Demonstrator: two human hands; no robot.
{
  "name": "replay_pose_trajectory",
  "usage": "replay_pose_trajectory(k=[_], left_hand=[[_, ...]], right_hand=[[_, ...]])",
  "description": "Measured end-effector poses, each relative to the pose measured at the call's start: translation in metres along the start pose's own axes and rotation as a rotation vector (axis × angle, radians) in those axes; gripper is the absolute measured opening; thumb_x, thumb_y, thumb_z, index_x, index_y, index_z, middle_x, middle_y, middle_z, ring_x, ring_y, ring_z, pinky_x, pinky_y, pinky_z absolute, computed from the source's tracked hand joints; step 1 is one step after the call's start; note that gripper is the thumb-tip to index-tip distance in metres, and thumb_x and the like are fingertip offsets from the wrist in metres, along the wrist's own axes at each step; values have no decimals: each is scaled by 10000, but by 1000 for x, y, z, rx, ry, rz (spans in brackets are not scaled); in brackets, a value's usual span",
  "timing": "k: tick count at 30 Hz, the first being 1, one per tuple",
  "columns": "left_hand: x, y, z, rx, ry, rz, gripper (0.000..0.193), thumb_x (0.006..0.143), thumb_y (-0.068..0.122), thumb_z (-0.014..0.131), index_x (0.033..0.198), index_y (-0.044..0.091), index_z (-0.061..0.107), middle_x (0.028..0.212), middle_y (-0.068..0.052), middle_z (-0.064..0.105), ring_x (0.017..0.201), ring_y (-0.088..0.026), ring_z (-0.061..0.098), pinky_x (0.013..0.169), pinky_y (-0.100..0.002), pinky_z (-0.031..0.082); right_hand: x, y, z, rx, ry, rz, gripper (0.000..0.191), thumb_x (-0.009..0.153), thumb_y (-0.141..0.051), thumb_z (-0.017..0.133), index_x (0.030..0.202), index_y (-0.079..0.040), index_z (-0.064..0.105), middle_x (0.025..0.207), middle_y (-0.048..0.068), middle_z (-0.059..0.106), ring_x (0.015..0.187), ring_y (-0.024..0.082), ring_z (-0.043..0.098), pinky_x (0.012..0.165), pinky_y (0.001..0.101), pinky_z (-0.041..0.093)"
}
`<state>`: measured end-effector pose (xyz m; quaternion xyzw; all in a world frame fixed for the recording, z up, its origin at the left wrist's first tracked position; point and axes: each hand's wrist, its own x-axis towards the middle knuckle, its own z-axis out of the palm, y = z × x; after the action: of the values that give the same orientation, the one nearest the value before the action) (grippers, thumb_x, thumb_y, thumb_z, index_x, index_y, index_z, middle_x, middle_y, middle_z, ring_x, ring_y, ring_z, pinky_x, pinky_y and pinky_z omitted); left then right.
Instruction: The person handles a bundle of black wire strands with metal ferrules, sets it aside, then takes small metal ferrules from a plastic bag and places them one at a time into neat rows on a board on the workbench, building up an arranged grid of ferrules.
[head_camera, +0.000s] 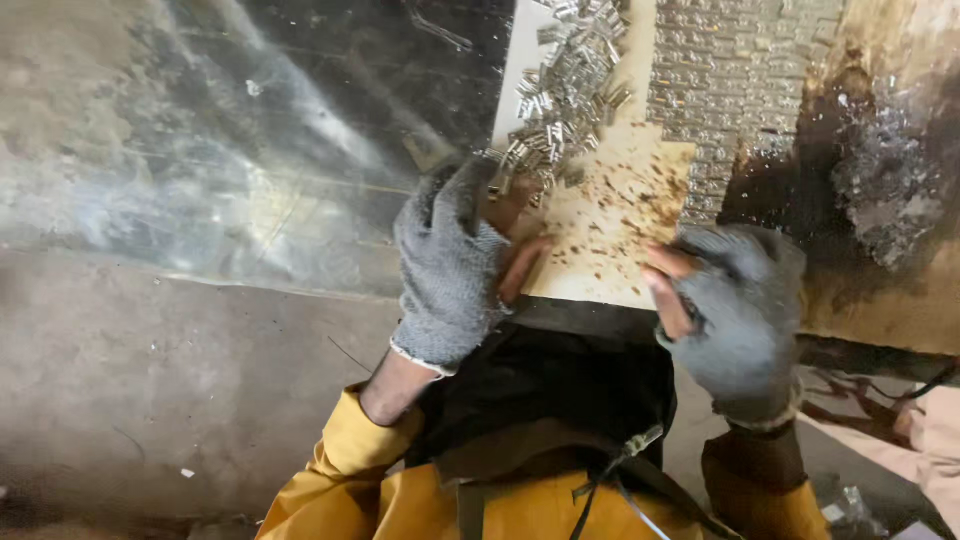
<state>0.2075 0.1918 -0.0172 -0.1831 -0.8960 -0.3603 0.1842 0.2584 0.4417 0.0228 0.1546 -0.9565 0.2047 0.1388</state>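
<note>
grimy metal tabletop (200, 180) carries a pale board (610, 250) with a heap of clips (565, 95) on it. left hand (455, 265), gloved, curls at the heap's near edge; right hand (735, 300) grips the board's right edge.

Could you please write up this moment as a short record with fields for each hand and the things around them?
Left hand: grey fingerless glove, fingers curled at the near edge of the pale board, by the metal clips.
Right hand: grey glove, bare fingertips on the board's right edge.
Metal clips: loose heap on the board.
Neat clip rows: laid out to the right.
Sleeves: yellow.
</note>
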Motion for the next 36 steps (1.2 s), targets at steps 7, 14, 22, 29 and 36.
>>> replay_pose_trajectory(k=[7, 14, 22, 29, 36], left_hand=[[3, 3, 3, -102, -101, -131, 553, 863, 230, 708, 1381, 45, 651, 1415, -173, 555, 1280, -384, 545, 1085, -520, 467], [-9, -2, -3, -103, -142, 99, 290, 791, 210, 775, 816, 27, 551, 1387, -187, 556, 1225, -416, 527, 972, -549, 441], [11, 14, 30, -8, -181, -14, 586, 932, 176, 709, 1453, -4, 513, 1471, -183, 505, 1365, -399, 482, 1163, -562, 381], [5, 32, 21, -70, -206, -51, 529, 902, 158, 707, 1381, -20, 571, 1410, -236, 518, 1303, -417, 493, 1129, -586, 381], [-5, 32, 7, -92, -248, 157, 190, 753, 109, 788, 815, 19, 633, 1291, -222, 577, 1229, -439, 550, 982, -579, 461]], right_hand=[[69, -20, 27, -280, -257, -191, 286, 886, -253, 737, 1144, -133, 773, 1096, 95, 598, 1078, 341, 548, 903, 508, 398], [39, -3, 9, -167, -332, -143, 178, 908, -267, 761, 1042, -150, 770, 1036, 60, 634, 1056, 325, 567, 923, 515, 411], [35, 9, 11, -146, -263, -131, 123, 886, -260, 773, 891, -145, 731, 966, 64, 650, 1029, 327, 589, 932, 524, 418], [29, 21, 3, -278, -296, -160, 168, 929, -266, 780, 867, -122, 718, 932, 74, 638, 1018, 317, 588, 944, 506, 424], [31, 41, -5, 169, -258, -43, 79, 923, -118, 720, 915, -42, 699, 940, 93, 676, 855, 274, 578, 834, 467, 432]])
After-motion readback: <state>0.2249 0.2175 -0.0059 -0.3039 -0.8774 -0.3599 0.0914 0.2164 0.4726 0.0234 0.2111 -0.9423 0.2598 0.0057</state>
